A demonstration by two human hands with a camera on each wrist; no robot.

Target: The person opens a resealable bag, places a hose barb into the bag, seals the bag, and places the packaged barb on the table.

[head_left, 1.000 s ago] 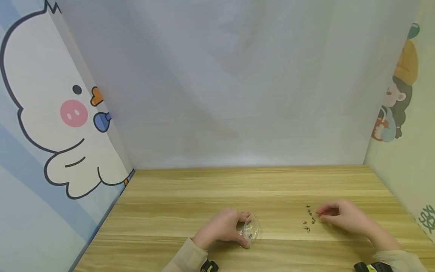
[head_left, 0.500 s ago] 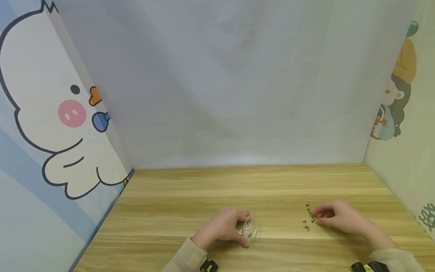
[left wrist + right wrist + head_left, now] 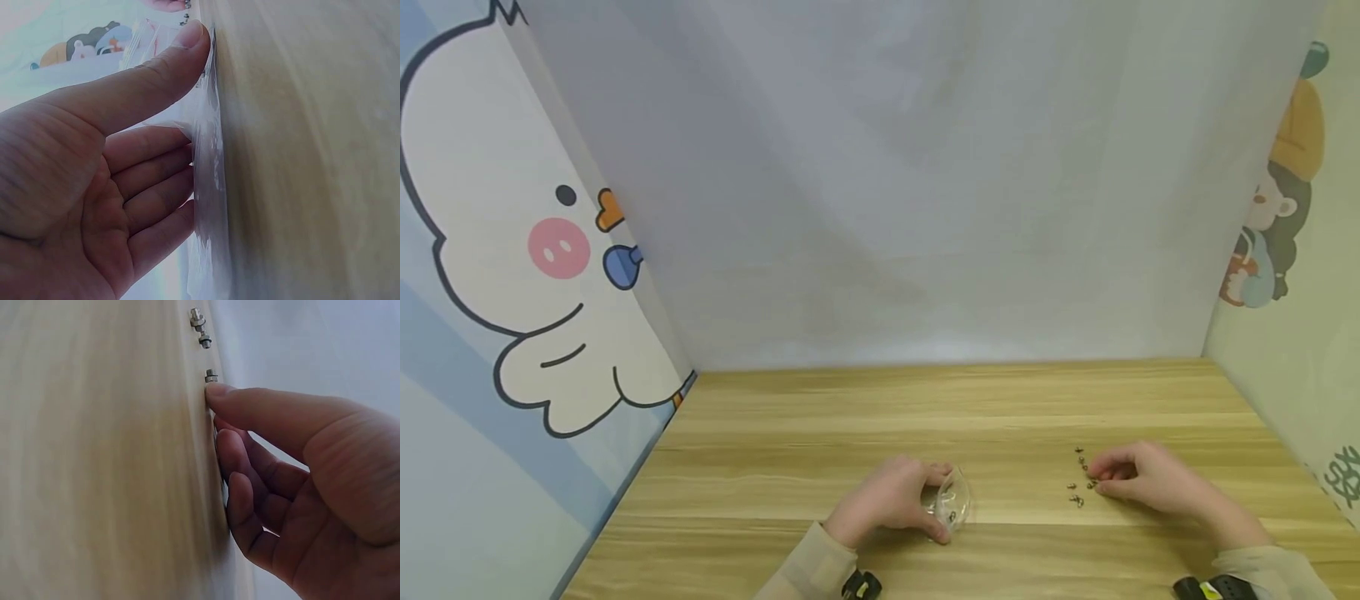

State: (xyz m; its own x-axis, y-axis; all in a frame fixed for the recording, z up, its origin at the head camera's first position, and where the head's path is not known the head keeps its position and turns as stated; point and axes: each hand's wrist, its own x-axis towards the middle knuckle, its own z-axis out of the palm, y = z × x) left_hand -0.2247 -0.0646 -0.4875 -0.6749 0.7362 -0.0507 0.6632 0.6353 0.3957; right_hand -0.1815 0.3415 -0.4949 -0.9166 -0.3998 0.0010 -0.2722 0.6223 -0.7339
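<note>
My left hand (image 3: 898, 496) grips a clear plastic bag (image 3: 955, 504), thumb and fingers at opposite sides of its gaping mouth. A small dark metal piece shows inside the bag. In the left wrist view the bag (image 3: 209, 187) lies flat along the table, against the fingertips. On the right, thumb and forefinger of my right hand (image 3: 1142, 479) are at a small metal screw (image 3: 1091, 485). The right wrist view has this screw (image 3: 211, 375) sticking out past the thumb tip, with the forefinger mostly hidden behind the thumb. The other fingers are curled.
Several more small screws (image 3: 1078, 501) lie loosely grouped left of the right hand on the wooden table (image 3: 850, 408). A grey curtain (image 3: 925, 208) rises behind the table's far edge. Printed cartoon panels stand at the left and right.
My right hand has moved slightly left, bringing its thumb and forefinger to one of the screws. The left hand stays put with the bag.
</note>
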